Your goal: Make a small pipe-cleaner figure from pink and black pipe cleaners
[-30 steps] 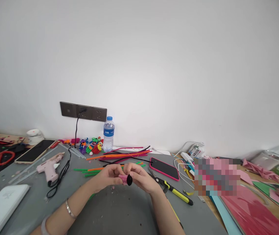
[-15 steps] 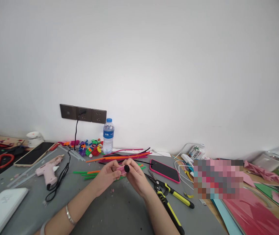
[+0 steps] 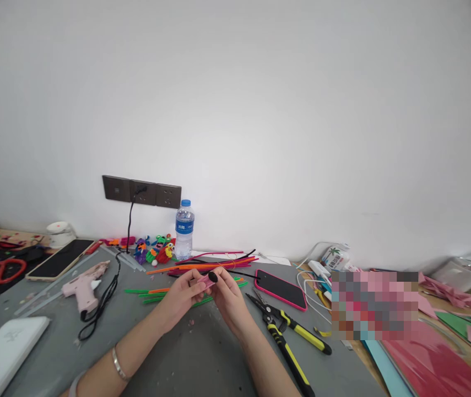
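A small pink craft piece, apparently of wound pipe cleaner, is held between both hands above the grey mat. A dark, rounded coil of black pipe cleaner sits at its right end. My left hand pinches the pink part between thumb and fingers. My right hand grips the black end with its fingertips. From behind the right hand a thin black strand runs toward the pink-edged phone; whether it joins the held piece I cannot tell. Green pipe cleaners lie partly hidden behind the left hand.
A pink glue gun with its cord and a white power bank lie left. Yellow-black pliers and a pink-edged phone lie right. A water bottle stands by the wall beside orange and red pipe cleaners.
The pink piece has tilted, its black end turning slightly up and away, so the end looks narrower. Both hands stay in nearly the same place; the view has shifted slightly.
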{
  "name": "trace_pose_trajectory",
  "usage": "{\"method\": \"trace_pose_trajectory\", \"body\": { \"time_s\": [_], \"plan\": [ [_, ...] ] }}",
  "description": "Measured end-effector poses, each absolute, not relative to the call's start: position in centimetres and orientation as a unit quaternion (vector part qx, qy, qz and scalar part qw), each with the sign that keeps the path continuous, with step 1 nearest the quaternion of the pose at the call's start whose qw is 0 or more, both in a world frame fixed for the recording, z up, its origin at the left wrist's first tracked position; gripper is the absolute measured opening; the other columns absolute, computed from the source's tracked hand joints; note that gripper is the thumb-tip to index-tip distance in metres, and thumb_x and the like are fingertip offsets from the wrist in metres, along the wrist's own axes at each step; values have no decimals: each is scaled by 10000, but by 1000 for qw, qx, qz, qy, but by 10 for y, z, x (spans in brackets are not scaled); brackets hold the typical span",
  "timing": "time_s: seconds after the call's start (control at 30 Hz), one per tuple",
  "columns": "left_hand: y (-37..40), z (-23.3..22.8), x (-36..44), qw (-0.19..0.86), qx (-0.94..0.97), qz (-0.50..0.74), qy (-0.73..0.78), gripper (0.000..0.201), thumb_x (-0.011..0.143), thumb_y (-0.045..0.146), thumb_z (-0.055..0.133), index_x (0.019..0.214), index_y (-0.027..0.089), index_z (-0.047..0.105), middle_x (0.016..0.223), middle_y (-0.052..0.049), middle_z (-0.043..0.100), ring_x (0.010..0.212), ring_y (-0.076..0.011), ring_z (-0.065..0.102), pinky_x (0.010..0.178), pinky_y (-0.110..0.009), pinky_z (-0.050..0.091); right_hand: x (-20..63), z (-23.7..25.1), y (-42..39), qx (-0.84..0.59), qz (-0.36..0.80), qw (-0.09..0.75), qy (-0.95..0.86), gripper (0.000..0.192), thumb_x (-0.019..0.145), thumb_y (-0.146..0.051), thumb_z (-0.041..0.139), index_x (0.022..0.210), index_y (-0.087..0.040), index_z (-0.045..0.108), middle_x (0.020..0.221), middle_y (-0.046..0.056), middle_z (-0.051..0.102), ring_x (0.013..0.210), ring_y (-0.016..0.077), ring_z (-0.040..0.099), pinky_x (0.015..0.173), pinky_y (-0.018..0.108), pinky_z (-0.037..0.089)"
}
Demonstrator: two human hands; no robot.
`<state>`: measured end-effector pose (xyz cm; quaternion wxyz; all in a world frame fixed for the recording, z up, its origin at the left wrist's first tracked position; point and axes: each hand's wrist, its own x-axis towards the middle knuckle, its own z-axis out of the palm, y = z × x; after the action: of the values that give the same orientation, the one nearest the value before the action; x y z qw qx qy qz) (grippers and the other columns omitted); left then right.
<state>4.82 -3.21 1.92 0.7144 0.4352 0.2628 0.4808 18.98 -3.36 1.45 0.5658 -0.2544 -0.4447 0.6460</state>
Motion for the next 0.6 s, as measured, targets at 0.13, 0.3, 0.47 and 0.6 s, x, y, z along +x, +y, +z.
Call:
{"method": "trace_pose_trajectory", "body": {
  "time_s": [0.13, 0.3, 0.47, 0.6],
  "plan": [
    [-29, 17, 45, 654, 483, 488, 317, 299, 715, 386, 767, 791, 181, 562, 676, 37, 586, 637, -109, 520, 589, -214, 362, 199, 8, -25, -312, 619, 566, -447, 341, 734, -504, 706, 747, -206, 541, 678, -26, 492, 602, 125, 447, 611, 254, 384],
    [-23, 19, 36, 569, 577, 460, 363, 299, 772, 435, 692, 905, 176, 628, 727, 4, 624, 681, -142, 555, 624, -241, 410, 221, 2, -14, -383, 553, 581, -457, 397, 716, -562, 686, 813, -188, 596, 716, 1, 563, 607, 130, 479, 597, 256, 382],
    [-25, 25, 32, 465, 709, 384, 365, 265, 863, 375, 584, 992, 169, 687, 861, -66, 690, 761, -185, 609, 686, -273, 458, 243, 5, -10, -435, 504, 578, -471, 416, 700, -571, 694, 837, -187, 612, 747, 13, 596, 615, 145, 516, 596, 265, 385],
    [-33, 26, 35, 380, 791, 337, 342, 230, 869, 322, 560, 951, 205, 741, 843, -63, 648, 760, -184, 607, 684, -265, 473, 250, 5, -9, -447, 491, 588, -461, 431, 686, -585, 693, 849, -197, 599, 758, 15, 603, 599, 150, 519, 588, 273, 392]
  ]
}}
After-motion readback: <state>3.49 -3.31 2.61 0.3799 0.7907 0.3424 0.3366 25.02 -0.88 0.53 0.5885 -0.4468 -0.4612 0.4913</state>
